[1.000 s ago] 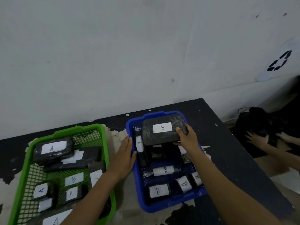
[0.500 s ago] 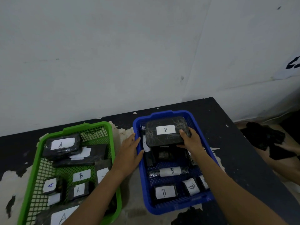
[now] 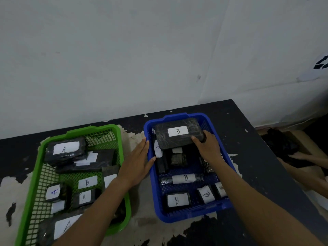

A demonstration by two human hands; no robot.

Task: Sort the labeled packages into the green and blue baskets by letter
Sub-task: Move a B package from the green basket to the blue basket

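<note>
Fingers (image 3: 197,141) of right hand (image 3: 210,150) clasp B package (image 3: 177,134) at its near-right corner.

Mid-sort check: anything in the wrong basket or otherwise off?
Yes. A package labelled B lies in the green basket, among packages labelled A; the other readable B packages sit in the blue basket.

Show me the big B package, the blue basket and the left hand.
big B package (image 3: 178,131): head view, its white label.
blue basket (image 3: 186,216): head view, near wall.
left hand (image 3: 137,163): head view, back of hand.
</note>
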